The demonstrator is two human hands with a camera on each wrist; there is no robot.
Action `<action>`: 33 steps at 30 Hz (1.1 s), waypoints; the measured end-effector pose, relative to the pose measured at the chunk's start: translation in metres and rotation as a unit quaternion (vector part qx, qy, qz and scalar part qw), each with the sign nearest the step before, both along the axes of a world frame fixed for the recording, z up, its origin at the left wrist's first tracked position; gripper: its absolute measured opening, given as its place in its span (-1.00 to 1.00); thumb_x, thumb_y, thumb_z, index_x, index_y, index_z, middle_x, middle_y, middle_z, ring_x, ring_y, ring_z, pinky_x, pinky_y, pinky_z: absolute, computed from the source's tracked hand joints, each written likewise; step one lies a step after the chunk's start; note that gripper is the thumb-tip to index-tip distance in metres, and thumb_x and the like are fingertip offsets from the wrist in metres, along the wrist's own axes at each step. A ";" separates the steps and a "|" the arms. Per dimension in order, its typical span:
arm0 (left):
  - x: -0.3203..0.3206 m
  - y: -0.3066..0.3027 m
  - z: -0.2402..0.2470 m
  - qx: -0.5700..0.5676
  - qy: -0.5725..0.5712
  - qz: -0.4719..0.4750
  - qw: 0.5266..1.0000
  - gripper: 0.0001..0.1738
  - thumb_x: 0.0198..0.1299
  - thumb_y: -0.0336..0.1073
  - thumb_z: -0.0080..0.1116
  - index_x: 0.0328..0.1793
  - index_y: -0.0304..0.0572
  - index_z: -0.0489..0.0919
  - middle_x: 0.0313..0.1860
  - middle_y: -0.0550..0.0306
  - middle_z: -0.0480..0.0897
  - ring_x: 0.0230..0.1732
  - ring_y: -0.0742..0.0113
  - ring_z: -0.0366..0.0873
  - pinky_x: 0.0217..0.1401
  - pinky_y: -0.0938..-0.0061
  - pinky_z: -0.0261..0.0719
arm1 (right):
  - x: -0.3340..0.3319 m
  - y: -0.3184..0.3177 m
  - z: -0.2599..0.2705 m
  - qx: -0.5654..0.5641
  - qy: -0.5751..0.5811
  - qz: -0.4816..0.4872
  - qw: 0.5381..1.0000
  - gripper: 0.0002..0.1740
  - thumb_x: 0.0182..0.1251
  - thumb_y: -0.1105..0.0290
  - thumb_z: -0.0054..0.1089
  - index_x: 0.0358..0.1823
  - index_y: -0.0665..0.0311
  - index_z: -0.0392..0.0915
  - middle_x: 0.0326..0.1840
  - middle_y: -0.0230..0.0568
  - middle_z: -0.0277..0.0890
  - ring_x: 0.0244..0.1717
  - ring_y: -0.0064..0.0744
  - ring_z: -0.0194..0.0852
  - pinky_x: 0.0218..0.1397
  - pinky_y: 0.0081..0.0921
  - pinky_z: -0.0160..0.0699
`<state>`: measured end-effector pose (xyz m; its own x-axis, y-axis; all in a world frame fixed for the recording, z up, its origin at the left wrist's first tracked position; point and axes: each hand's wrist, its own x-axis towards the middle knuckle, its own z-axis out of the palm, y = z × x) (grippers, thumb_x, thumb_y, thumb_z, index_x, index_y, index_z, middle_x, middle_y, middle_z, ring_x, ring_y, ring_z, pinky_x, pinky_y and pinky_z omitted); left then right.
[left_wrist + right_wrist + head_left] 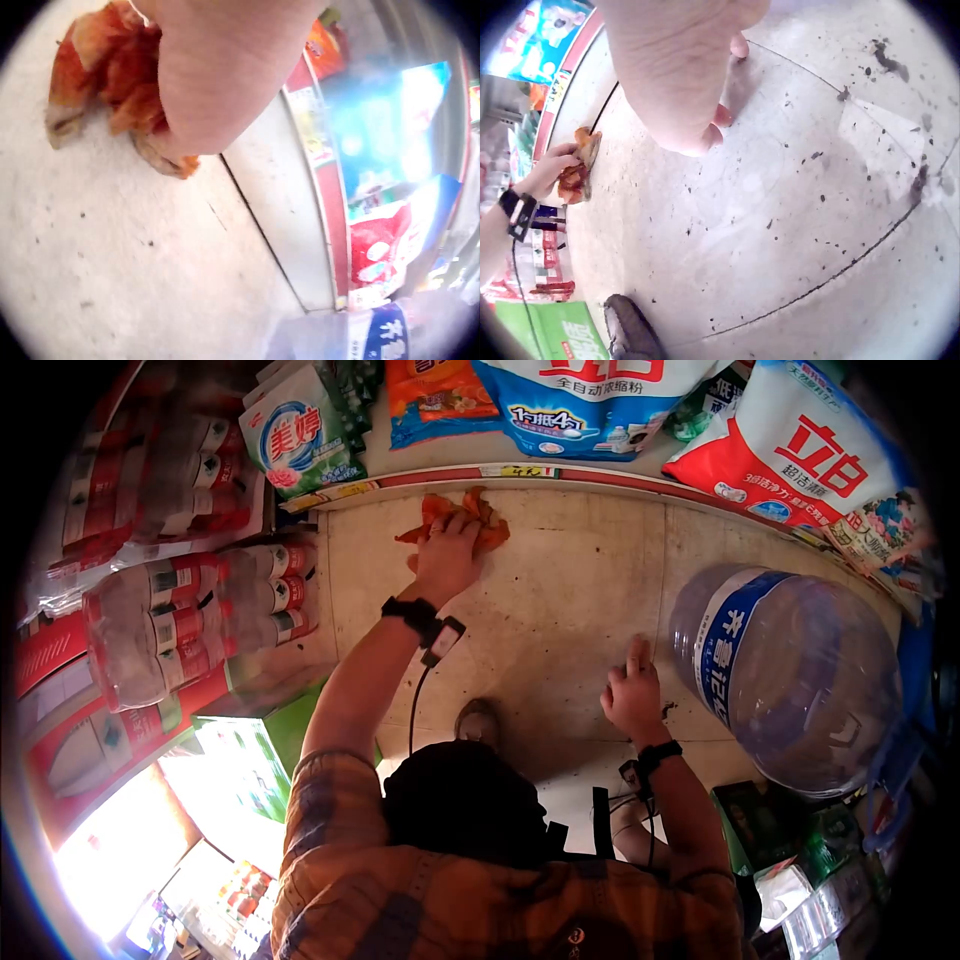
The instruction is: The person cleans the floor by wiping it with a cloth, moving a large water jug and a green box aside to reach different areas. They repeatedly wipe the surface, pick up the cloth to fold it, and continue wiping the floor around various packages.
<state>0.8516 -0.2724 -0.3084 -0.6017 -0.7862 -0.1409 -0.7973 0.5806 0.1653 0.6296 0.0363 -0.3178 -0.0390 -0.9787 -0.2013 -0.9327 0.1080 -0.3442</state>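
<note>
An orange-red crumpled cloth lies on the tiled floor close to the shelf edge. The left hand rests on top of it, fingers bent into the cloth; in the left wrist view the cloth bunches beside the hand. In the right wrist view the left hand grips the cloth too. The right hand is over the floor left of the big bottle, one or two fingers extended, holding nothing; the right wrist view shows this hand above speckled tiles.
A large clear water bottle lies at the right. Detergent bags line the shelf at the front. Packs of bottles and a green box stand at the left. A shoe is on the floor near the body.
</note>
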 end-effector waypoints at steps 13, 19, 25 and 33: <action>-0.035 -0.001 -0.003 -0.005 0.060 -0.238 0.969 -0.52 0.10 -0.15 0.22 0.20 0.05 0.57 0.31 0.28 0.49 0.37 0.15 0.39 0.24 0.09 0.46 | -0.002 0.002 -0.003 0.027 0.011 -0.003 1.000 -0.74 0.00 0.35 0.28 -0.34 0.40 0.57 0.52 0.50 -0.07 0.46 0.52 0.05 0.29 0.12 0.37; 0.092 -0.032 -0.001 0.040 -0.063 0.040 0.996 -0.52 0.26 -0.07 0.13 0.29 0.03 0.54 0.28 0.09 0.49 0.14 0.06 0.59 -0.01 0.14 0.68 | 0.001 0.006 -0.010 -0.013 0.031 0.019 0.999 -0.73 0.00 0.33 0.29 -0.36 0.41 0.56 0.50 0.53 -0.05 0.45 0.52 0.06 0.29 0.06 0.38; 0.068 -0.029 -0.025 0.005 -0.030 0.092 0.995 -0.53 0.22 -0.02 0.14 0.18 -0.07 0.61 0.16 -0.12 0.51 0.07 -0.19 0.55 -0.02 0.07 0.65 | 0.004 -0.004 0.003 0.022 0.011 -0.009 1.000 -0.73 -0.01 0.34 0.29 -0.34 0.40 0.57 0.50 0.52 -0.03 0.46 0.52 0.06 0.28 0.08 0.37; -0.111 0.016 -0.008 0.031 0.047 -0.167 0.984 -0.59 0.22 -0.01 0.14 0.11 -0.01 0.62 0.05 -0.07 0.53 0.08 -0.10 0.53 0.02 0.06 0.55 | 0.008 -0.004 0.002 0.016 0.028 -0.020 0.999 -0.75 -0.03 0.35 0.29 -0.38 0.40 0.56 0.49 0.53 -0.03 0.46 0.53 0.05 0.27 0.08 0.38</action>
<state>0.7408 -0.2569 -0.3166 -0.8377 -0.5340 -0.1140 -0.5433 0.7941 0.2723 0.6373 0.0326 -0.3158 -0.0903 -0.9692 -0.2290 -0.9452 0.1558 -0.2870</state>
